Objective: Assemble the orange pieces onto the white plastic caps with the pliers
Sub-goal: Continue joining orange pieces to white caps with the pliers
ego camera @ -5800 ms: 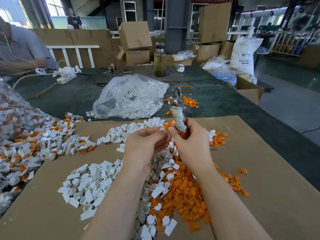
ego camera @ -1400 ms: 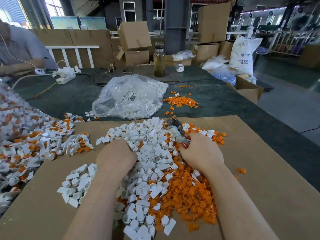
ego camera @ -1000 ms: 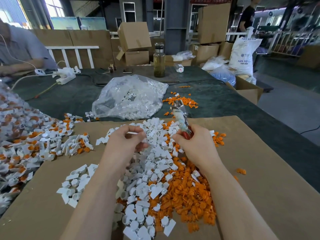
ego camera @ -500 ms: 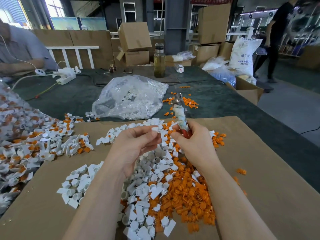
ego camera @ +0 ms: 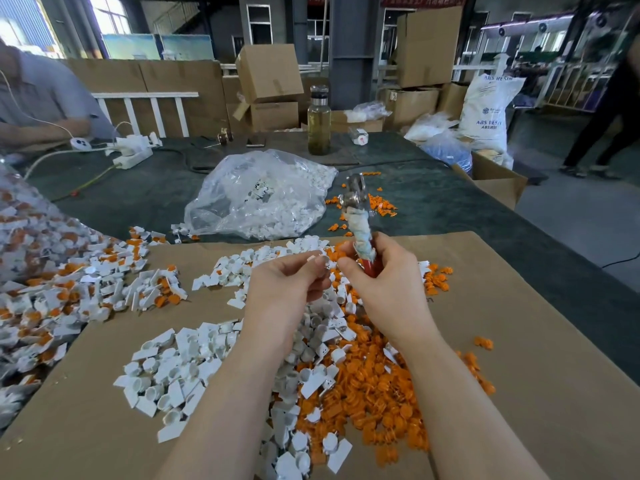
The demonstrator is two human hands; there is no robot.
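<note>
My right hand [ego camera: 384,282] grips the pliers [ego camera: 358,216] by their cloth-wrapped red handles, metal jaws pointing up and away. My left hand [ego camera: 284,289] pinches a small white cap [ego camera: 317,259] between thumb and fingertips, just left of the pliers' handle. Both hands hover above a mixed heap: loose white caps [ego camera: 187,368] to the left and middle, orange pieces [ego camera: 374,386] to the right. Whether an orange piece sits in the held cap is hidden by my fingers.
A cardboard sheet [ego camera: 519,341] covers the near table. Assembled white-and-orange parts [ego camera: 52,282] pile at the left. A clear bag of caps [ego camera: 263,195], scattered orange bits [ego camera: 381,206] and a bottle [ego camera: 318,123] lie beyond. A seated person [ego camera: 38,98] is at far left.
Both hands dipped into the heap, then rose together. My left hand now holds a white cap next to the pliers, which tilted upright. A person walks past at far right.
</note>
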